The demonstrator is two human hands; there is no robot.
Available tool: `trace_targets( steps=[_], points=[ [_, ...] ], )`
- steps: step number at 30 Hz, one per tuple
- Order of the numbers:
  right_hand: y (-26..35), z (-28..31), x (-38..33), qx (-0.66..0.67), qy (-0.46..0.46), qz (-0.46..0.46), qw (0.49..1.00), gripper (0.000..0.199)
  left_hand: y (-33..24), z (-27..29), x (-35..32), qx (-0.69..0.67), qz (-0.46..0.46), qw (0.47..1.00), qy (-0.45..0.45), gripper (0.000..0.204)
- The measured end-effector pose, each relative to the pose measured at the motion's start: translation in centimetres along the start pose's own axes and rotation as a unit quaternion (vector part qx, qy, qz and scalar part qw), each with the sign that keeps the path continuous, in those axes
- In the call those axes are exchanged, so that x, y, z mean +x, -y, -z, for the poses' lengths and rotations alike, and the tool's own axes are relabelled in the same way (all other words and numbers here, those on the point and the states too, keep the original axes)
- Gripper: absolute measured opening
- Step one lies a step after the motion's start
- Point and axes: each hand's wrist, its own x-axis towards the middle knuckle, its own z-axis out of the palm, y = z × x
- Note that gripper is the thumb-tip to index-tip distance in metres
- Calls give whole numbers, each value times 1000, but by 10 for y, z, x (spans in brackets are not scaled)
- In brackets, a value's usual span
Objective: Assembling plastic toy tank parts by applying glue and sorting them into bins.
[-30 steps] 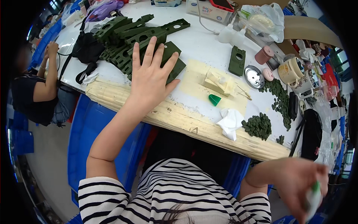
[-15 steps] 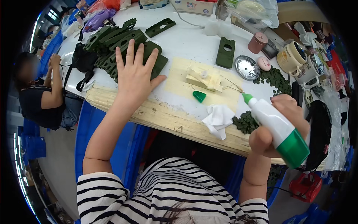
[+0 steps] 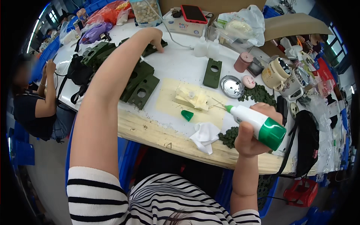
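My right hand (image 3: pixel 255 133) is closed around a white squeeze bottle (image 3: pixel 249 120) with a green base and green nozzle, which points left over the table. Stretched far out, my left hand (image 3: pixel 154 36) curls its fingers down over a dark green perforated part (image 3: pixel 150 49) at the back; the hand partly hides it. Below my left forearm lies a pile of similar green parts (image 3: pixel 143 91). On a yellowish sheet (image 3: pixel 165 101) sit a small taped block (image 3: pixel 191 98) with thin sticks jutting from it and a green cap (image 3: pixel 187 115). A single green plate with a round hole (image 3: pixel 212 73) lies farther back.
A crumpled white cloth (image 3: pixel 204 137) lies near the wooden front edge. Small green pieces (image 3: pixel 229 137) are heaped beside it, with more near a round metal lid (image 3: pixel 231 86). Mugs (image 3: pixel 276 74), a pink can (image 3: pixel 243 62) and small white bottles (image 3: pixel 200 47) stand behind. Another person (image 3: pixel 41 97) sits at left.
My left hand has left the pile and reached forward to the part at the back. My right hand still holds the bottle at much the same spot over the table. The view has tilted up.
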Motion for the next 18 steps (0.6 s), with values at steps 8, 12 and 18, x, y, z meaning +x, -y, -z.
trace_targets(
  steps=[8, 12, 18],
  points=[
    [2, -3, -6, 3, -3, -29, 1000, 40, 22, -6, -15, -77, -76, 988, -107, 62],
    [0, 5, -9, -1, 7, -49, 999, 34, 28, -13, -113, -157, -187, 875, -417, 56],
    [10, 0, 4, 53, -10, -217, 975, 26, -1, -41, -215, -605, -313, 612, -402, 52]
  ],
)
